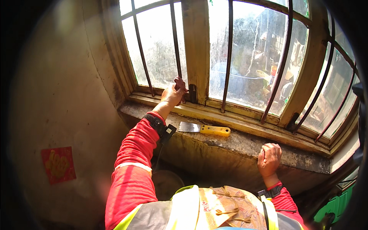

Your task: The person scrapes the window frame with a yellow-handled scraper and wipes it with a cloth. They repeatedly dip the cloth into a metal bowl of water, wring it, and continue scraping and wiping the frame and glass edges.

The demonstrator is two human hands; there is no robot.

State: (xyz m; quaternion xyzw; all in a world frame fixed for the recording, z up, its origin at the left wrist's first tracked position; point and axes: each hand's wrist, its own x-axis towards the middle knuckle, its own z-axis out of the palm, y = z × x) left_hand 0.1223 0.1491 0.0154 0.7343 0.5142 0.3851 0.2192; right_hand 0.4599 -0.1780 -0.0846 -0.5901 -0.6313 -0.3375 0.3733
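Note:
My left hand (171, 95) grips a reddish-brown cloth (180, 83) at the lower part of a dark metal window bar (175, 43). Part of the cloth hangs below my fingers, close to the wooden window frame (196, 51). On the worn stone sill (244, 145) lies a putty knife (214, 130), its steel blade to the left and its yellow handle to the right. My right hand (269, 159) rests at the sill's front edge with its fingers curled in. Nothing shows in that hand, though its palm is hidden.
More upright bars (227, 57) cross the dirty glass panes (247, 57). A cracked plaster wall (72, 100) on the left bears a red paper decoration (58, 165). Below the sill is a dim round object (168, 182). A green plastic item (335, 204) stands at the lower right.

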